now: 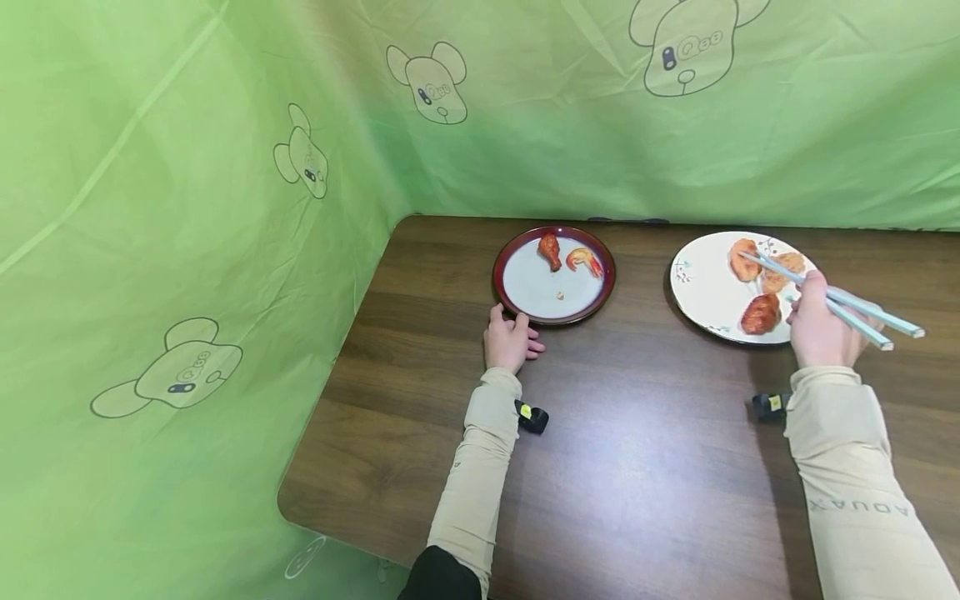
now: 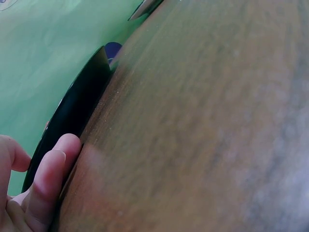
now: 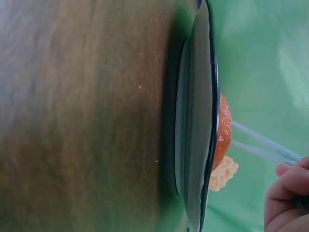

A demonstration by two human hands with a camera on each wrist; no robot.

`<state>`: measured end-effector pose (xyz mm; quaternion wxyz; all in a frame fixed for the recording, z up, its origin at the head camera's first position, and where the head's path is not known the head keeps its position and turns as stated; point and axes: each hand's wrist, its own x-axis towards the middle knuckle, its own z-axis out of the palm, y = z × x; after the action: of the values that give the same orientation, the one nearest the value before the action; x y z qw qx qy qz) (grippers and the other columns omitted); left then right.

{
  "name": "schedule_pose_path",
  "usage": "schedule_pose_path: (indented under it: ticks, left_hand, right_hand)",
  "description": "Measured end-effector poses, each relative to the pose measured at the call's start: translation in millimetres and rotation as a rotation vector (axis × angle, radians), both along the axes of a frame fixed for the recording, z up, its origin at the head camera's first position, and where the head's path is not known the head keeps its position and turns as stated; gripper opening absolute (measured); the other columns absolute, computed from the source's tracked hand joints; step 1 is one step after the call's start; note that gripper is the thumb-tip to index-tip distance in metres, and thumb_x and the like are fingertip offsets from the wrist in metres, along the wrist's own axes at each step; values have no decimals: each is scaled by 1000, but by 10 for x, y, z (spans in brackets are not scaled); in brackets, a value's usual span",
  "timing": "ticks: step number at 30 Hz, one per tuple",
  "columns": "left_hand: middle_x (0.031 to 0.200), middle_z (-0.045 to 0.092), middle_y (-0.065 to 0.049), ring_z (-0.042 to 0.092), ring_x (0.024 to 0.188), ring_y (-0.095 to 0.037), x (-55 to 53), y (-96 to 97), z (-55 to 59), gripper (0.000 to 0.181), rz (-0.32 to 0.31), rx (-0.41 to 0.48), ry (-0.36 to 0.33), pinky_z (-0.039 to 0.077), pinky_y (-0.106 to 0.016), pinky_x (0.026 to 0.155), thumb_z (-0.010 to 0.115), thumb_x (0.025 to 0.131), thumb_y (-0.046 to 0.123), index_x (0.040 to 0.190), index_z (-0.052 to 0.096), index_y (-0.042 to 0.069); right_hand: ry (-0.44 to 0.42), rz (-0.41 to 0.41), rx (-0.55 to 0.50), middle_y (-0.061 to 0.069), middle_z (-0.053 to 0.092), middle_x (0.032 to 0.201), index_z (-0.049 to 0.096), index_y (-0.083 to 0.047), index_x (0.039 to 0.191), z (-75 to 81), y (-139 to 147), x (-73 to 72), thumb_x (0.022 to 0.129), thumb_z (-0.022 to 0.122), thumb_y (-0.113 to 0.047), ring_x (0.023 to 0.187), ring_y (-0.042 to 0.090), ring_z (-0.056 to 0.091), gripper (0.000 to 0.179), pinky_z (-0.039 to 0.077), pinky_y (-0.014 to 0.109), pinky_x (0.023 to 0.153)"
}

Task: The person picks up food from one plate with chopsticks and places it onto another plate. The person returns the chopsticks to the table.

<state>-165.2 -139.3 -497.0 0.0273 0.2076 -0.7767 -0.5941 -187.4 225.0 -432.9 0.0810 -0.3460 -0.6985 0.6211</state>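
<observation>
My left hand [image 1: 510,340] pinches the near-left rim of a red-rimmed plate [image 1: 501,287], the thumb above and fingers under its edge in the left wrist view. On that plate lie a drumstick [image 1: 550,252], a shrimp [image 1: 584,261] and a small crumb [image 1: 560,296]. My right hand [image 1: 821,329] holds light-blue chopsticks [image 1: 855,308] over a white patterned plate [image 1: 701,296]. Their tips overlap an orange-brown fried piece [image 1: 744,260]. Beside it lie a pale breaded piece [image 1: 786,271] and a dark glazed piece of meat [image 1: 761,315].
Both plates stand near the back edge of a brown wooden table [image 1: 637,450]. A green curtain [image 1: 525,158] with bear drawings hangs behind and to the left. Small black cameras [image 1: 532,417] sit at both wrists.
</observation>
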Motion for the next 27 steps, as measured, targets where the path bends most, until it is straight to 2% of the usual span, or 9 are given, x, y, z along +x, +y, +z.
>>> schedule_pose_path:
  ticks: [6,11,18,21,25,27]
  left_hand:
    - [74,73,-9,69,51,-18,5,3,-1,63,-1,-4,5,59,-30,48,45,93,21,149,24,1]
    - [74,73,-10,69,52,-18,8,6,2,63,-1,-3,7,59,-30,48,45,92,21,148,24,1]
    - [75,73,-12,69,52,-19,-2,15,-5,62,7,2,17,59,-30,46,46,93,20,148,25,0]
    - [75,73,-13,69,51,-19,0,18,-6,61,10,3,21,58,-30,45,46,93,19,148,26,0]
    - [75,73,-12,69,51,-18,5,16,-6,62,10,2,19,59,-30,46,45,93,20,148,25,0]
    - [75,73,-12,69,52,-18,6,15,-6,62,10,3,16,59,-30,46,45,93,20,148,25,0]
  right_hand:
    - [40,-3,-15,-18,56,47,66,-28,75,-68,26,-25,92,58,-44,40,-5,52,24,40,9,41]
    - [111,-46,-132,-13,57,49,66,-21,76,-90,18,-39,91,63,-39,39,-1,52,23,43,10,39]
    - [171,-57,-203,-10,57,49,67,-13,74,-75,-87,-45,89,66,-35,38,1,51,26,41,12,37]
    - [231,-62,-307,-7,58,51,67,-10,74,-76,-180,-42,87,70,-29,37,3,50,24,41,14,35]
    - [302,-8,-437,-3,57,51,68,-7,74,-77,-316,-27,87,70,-24,37,6,51,22,43,16,33]
    - [305,41,-443,-3,56,50,69,-7,74,-75,-383,-17,89,68,-24,37,5,51,23,44,16,34]
